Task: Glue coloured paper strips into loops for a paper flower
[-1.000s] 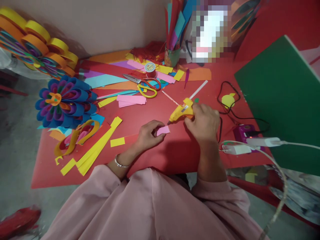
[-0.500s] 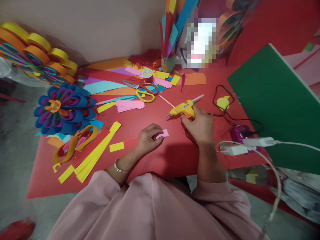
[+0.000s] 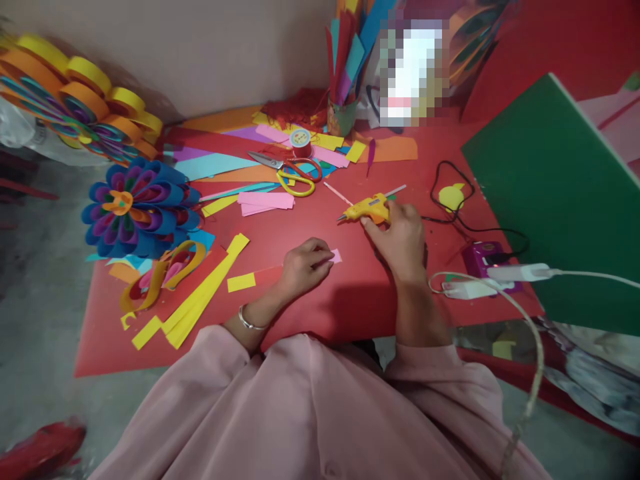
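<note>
My left hand (image 3: 306, 265) pinches a small pink paper strip (image 3: 337, 256) between thumb and fingers, low over the red table (image 3: 300, 320). Most of the strip is hidden under the fingers; one end sticks out on the right. In my right hand (image 3: 401, 239) is a yellow hot glue gun (image 3: 369, 208), gripped with the metal nozzle pointing left. A glue stick (image 3: 398, 191) juts from its rear. Just left of my left hand, a yellow paper piece (image 3: 241, 283) lies beside a red strip (image 3: 269, 275). Pink strips (image 3: 266, 203) lie stacked farther back.
Scissors (image 3: 295, 179) and a thread spool (image 3: 301, 143) rest on coloured strips. A blue-purple paper flower (image 3: 135, 207) and yellow strips (image 3: 207, 293) are at left. On the right stand a green board (image 3: 545, 200), black cord (image 3: 437, 175) and purple power socket (image 3: 483, 253).
The view has shifted a little, moving the table up and right. My left fingers cover more of the pink strip. The glue gun looks slightly rolled over in my right hand.
</note>
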The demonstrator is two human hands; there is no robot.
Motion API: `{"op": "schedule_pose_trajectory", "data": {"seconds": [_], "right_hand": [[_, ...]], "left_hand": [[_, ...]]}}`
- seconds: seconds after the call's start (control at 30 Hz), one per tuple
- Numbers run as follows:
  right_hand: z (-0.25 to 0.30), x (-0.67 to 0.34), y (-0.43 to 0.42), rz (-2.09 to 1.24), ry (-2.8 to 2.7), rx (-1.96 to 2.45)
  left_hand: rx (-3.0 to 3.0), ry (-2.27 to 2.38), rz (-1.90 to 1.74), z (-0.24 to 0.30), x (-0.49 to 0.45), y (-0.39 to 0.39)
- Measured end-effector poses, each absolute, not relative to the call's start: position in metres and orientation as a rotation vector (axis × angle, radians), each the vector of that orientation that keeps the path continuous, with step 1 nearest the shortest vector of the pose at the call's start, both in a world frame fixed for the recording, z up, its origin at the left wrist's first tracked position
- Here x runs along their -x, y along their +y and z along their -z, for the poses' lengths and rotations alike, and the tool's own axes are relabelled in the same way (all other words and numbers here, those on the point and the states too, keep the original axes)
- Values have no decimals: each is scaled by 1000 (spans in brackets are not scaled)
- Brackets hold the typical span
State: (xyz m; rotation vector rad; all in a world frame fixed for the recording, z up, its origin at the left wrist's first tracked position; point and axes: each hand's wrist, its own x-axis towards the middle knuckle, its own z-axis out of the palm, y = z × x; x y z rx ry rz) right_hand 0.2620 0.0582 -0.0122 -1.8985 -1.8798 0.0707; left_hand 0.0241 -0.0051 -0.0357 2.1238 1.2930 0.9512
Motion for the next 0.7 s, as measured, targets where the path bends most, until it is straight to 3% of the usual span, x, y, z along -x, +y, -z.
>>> {"op": "schedule_pose_trajectory", "data": {"seconds": [0.13,0.3,0.7], "right_hand": [[8,-254,30,106,-1865,1770],[19,-233,-26,-119,-2138,1364],[29,-229,-34,-56,-2278,1298]], "left_hand": [[-2161,1301,-941,37,-24,-5],[-2234,1315,-921,37,-25,-6],[-2299,1327,-837,31,-25,-6]]}}
